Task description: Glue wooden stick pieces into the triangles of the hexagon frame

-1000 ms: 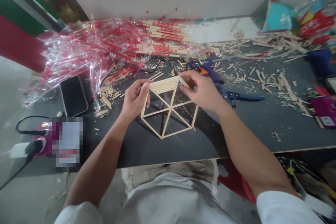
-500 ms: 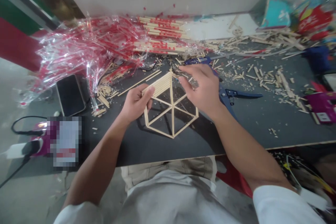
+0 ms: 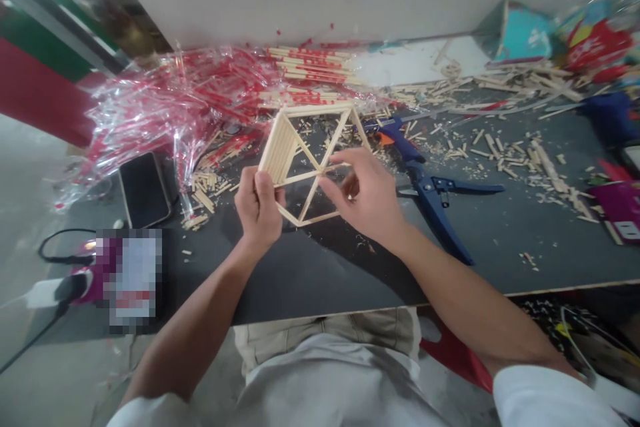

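Observation:
A hexagonal frame of wooden sticks [image 3: 303, 178], with spokes meeting at its middle, is held up tilted above the table. My left hand [image 3: 261, 210] grips its left corner, thumb on the near side and fingers behind. Beside that thumb, a panel of sticks laid side by side [image 3: 281, 150] fills the frame's left side. My right hand [image 3: 373, 197] is closed at the hub, thumb and forefinger around a spoke there; its other fingers are curled. Part of the frame's right side is hidden behind this hand.
Blue cutters [image 3: 440, 217] and a blue glue gun [image 3: 400, 139] lie right of the frame. Plastic-wrapped red-marked chopsticks [image 3: 200, 90] are heaped at the back left. Cut stick pieces [image 3: 500, 147] litter the right. Two phones, one a black phone [image 3: 145, 190], lie left.
The hexagonal frame has been turned and tilted, bringing its filled panel round to the left. My right hand has moved from near the top corner down to the hub.

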Motion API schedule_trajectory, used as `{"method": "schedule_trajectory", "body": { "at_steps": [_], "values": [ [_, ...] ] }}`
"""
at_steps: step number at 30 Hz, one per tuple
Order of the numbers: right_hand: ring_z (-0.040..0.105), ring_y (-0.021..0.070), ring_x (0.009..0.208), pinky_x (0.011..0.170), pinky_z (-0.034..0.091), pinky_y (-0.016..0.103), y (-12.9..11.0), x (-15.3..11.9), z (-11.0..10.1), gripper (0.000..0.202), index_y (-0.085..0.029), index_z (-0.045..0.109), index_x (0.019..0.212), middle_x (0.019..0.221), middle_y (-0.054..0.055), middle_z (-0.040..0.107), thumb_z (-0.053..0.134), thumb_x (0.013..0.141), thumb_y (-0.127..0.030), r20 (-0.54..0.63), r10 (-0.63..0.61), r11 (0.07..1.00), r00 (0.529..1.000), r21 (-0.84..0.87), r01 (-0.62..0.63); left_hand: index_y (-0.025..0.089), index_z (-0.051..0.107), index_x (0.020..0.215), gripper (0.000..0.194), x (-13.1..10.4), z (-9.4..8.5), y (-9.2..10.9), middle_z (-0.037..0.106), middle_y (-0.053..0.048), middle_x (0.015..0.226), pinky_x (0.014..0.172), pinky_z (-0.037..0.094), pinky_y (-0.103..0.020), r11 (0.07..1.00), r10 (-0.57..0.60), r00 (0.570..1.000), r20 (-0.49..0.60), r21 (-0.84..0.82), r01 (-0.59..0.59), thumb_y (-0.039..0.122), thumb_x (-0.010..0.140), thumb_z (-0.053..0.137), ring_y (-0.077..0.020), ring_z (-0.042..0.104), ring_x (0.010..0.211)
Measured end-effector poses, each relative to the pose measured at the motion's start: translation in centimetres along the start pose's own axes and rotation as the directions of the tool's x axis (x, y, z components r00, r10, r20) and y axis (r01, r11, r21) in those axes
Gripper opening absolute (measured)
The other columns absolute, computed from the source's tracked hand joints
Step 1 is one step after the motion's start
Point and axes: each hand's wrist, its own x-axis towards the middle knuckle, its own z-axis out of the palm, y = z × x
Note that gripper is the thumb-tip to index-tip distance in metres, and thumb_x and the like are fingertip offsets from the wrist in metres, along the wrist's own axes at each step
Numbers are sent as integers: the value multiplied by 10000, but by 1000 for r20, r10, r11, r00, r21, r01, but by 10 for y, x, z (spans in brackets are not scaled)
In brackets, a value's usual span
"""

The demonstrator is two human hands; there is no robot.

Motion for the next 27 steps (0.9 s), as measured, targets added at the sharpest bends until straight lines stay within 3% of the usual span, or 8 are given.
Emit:
{"method": "schedule_trajectory", "body": {
  "at_steps": [3, 8, 10, 13, 17, 21, 23, 27],
  "values": [
    [568, 123, 531, 641, 536, 371, 0, -1, 0, 253, -265, 526, 1123, 1135, 71, 741, 608, 1004, -473, -10, 121, 992, 993, 47, -121, 262, 381, 818, 530, 0, 6, 0, 445, 86, 527, 382, 336, -229, 993, -84, 994, 64, -76, 88, 747, 1014, 467, -76, 451, 362],
    [545, 118, 491, 556, 507, 358, 5, -1, 3, 459, -280, 397, 1353, 1191, 83, 733, 598, 1007, -505, 153, 175, 958, 973, 202, -204, 268, 368, 815, 577, 3, 7, 1, 459, 90, 484, 352, 337, -235, 978, -160, 977, 138, -110, 176, 815, 970, 466, -87, 437, 327],
    [560, 129, 498, 562, 514, 362, 6, -1, 5, 471, -272, 395, 1376, 1114, 73, 743, 593, 1009, -491, 152, 168, 963, 974, 186, -195, 267, 378, 813, 574, 2, 7, 1, 458, 92, 473, 340, 327, -234, 976, -163, 972, 168, -115, 183, 812, 976, 454, -88, 433, 319],
    [624, 166, 574, 573, 513, 361, 6, -1, 3, 496, -249, 454, 1355, 1016, 67, 748, 647, 972, -499, 45, 142, 987, 989, 68, -145, 251, 424, 803, 541, 1, 4, -2, 533, 68, 532, 368, 350, -226, 984, -136, 958, 251, -80, 161, 746, 1024, 438, -77, 466, 349],
    [692, 221, 708, 552, 475, 346, 9, 6, -12, 473, -261, 546, 1325, 983, 78, 757, 666, 952, -527, -91, 31, 990, 995, -134, -43, 215, 511, 766, 527, 9, -4, -10, 581, 26, 569, 441, 390, -212, 991, -117, 894, 433, 111, 76, 653, 1057, 469, -76, 534, 450],
    [657, 205, 632, 543, 451, 343, 16, 12, -21, 370, -267, 616, 1270, 873, 48, 749, 634, 973, -488, -56, -67, 969, 996, -242, 52, 200, 640, 983, 431, 17, -6, -13, 603, 30, 612, 434, 421, -212, 993, -115, 879, 463, 35, 111, 630, 999, 607, -87, 565, 469],
    [635, 188, 599, 534, 443, 334, 19, 11, -19, 348, -259, 630, 1263, 861, 43, 745, 626, 979, -460, -16, -88, 966, 996, -247, 82, 201, 648, 970, 437, 19, -5, -12, 605, 30, 625, 394, 413, -211, 984, -142, 870, 471, -24, 174, 636, 948, 682, -82, 551, 437],
    [652, 185, 660, 573, 475, 348, 16, 10, -15, 305, -266, 637, 1272, 1091, 86, 761, 600, 1003, -404, 24, -69, 974, 997, -216, 73, 201, 646, 892, 445, 22, -3, -8, 596, 29, 644, 345, 382, -190, 963, -193, 863, 467, -78, 257, 627, 876, 775, -59, 510, 405]
  ]
}}
